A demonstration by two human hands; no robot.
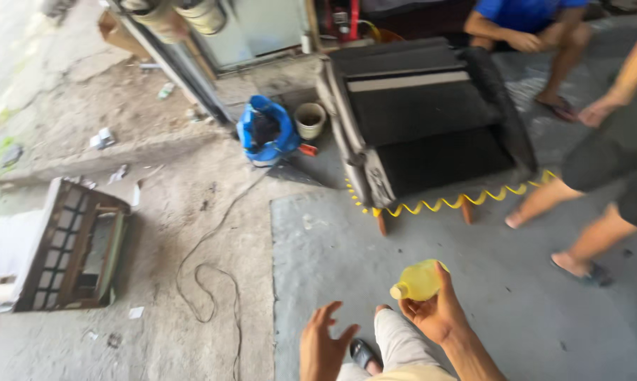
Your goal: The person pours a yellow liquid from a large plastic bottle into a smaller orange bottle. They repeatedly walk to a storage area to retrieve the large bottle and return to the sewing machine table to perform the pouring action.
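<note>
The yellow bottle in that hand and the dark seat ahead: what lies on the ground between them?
In the head view, between the yellow bottle in the right hand and the dark seat lies a yellow coiled hose, then bare grey concrete floor.

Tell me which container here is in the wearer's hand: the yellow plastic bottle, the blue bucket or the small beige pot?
The yellow plastic bottle, gripped by the right hand. The blue bucket and small beige pot stand on the ground beside the dark chair.
</note>
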